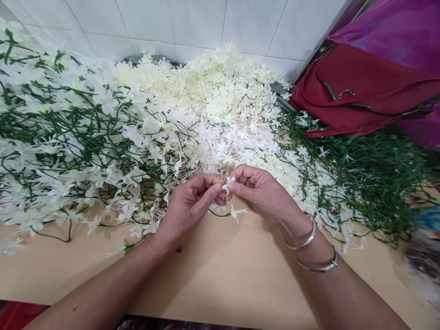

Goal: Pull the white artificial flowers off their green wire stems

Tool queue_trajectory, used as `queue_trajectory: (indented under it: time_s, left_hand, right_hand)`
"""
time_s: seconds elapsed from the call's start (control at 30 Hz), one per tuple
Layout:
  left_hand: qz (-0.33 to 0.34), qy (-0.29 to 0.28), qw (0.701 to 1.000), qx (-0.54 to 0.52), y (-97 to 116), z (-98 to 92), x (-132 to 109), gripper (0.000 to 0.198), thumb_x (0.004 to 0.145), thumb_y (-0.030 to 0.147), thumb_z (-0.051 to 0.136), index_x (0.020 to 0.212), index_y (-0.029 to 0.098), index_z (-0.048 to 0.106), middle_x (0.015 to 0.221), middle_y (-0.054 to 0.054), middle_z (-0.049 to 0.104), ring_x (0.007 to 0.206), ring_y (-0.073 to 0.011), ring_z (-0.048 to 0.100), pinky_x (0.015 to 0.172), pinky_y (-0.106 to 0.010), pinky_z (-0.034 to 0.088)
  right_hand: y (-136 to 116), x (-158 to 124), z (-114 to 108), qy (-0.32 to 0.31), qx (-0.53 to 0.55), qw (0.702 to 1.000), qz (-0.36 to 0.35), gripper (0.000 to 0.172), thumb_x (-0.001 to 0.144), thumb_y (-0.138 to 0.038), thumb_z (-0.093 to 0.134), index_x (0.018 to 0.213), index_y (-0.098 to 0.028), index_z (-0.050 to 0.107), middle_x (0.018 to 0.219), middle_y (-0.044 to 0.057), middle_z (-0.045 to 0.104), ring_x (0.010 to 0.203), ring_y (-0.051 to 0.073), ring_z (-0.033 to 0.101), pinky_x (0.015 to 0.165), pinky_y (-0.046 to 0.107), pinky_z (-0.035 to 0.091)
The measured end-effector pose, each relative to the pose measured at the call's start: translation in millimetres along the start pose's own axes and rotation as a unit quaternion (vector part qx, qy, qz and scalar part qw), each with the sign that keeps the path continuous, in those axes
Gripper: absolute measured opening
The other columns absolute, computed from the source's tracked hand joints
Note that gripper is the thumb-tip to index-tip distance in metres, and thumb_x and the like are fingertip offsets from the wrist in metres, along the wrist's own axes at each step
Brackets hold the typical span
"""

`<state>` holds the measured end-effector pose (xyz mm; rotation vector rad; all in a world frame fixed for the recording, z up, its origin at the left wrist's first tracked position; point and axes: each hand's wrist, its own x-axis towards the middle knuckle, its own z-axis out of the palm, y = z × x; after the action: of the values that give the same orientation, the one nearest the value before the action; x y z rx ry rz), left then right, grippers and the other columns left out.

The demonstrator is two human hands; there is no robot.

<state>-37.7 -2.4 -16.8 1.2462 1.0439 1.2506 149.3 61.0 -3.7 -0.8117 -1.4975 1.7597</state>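
Note:
Over the table's middle, my two hands meet fingertip to fingertip. Between them is a small white artificial flower [228,183], pinched by the thumb and fingers of my right hand [258,187]. My left hand [191,200] is closed at its thumb and fingertips against the same flower; the exact part it grips is hidden. Just below the fingers hangs or lies a green stem with a white blossom [238,212]; whether it joins the held flower I cannot tell. Loose white petals [223,142] lie heaped right behind my hands.
On the left rises a big pile of white flowers on green stems [82,133]. Cream blossoms [213,78] are heaped against the tiled wall [199,23]. Bare green stems [371,178] lie at right, below a red handbag [357,87] and a purple bag [402,32]. The tabletop [220,275] is pale wood.

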Motion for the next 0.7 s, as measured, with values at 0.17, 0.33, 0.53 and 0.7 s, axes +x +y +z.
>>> queue_trajectory:
  time_s: [0.17,0.33,0.53,0.7]
  left_hand:
    - [-0.014,-0.012,1.0,-0.012,-3.9,-0.1,1.0,0.019,0.101,0.033,0.067,0.095,0.016,0.07,0.086,-0.004,0.077,0.075,-0.0134,0.072,0.075,-0.024,0.059]
    - [-0.02,-0.012,1.0,-0.019,-6.7,0.3,-0.1,0.017,0.101,0.032,0.067,0.095,0.016,0.071,0.085,-0.002,0.076,0.075,-0.0119,0.071,0.074,-0.022,0.057]
    - [-0.029,-0.006,1.0,0.003,-4.4,1.2,-1.5,0.019,0.101,0.033,0.066,0.093,0.017,0.07,0.082,0.0,0.073,0.074,-0.0114,0.071,0.075,-0.022,0.056]
    - [-0.027,-0.001,0.999,0.031,-4.9,0.9,-0.7,0.018,0.102,0.032,0.064,0.094,0.017,0.069,0.083,-0.001,0.076,0.073,-0.0125,0.072,0.074,-0.023,0.057]
  right_hand:
    - [7.5,2.3,-1.7,-0.018,0.025,0.999,0.027,0.028,0.083,-0.042,0.086,0.083,-0.021,0.067,0.074,-0.001,0.075,0.071,0.016,0.072,0.074,0.032,0.058]
    - [8.0,2.1,-0.5,-0.019,0.031,0.999,0.023,0.025,0.084,-0.036,0.086,0.082,-0.02,0.066,0.073,-0.001,0.075,0.07,0.015,0.072,0.072,0.03,0.056]
    - [5.9,1.7,2.4,-0.017,0.033,0.999,0.032,0.029,0.083,-0.039,0.086,0.08,-0.021,0.063,0.072,0.0,0.074,0.07,0.017,0.072,0.071,0.032,0.057]
    - [3.8,2.8,3.8,-0.012,0.016,0.999,0.039,0.032,0.081,-0.04,0.087,0.078,-0.021,0.062,0.071,-0.001,0.072,0.069,0.017,0.07,0.069,0.032,0.055]
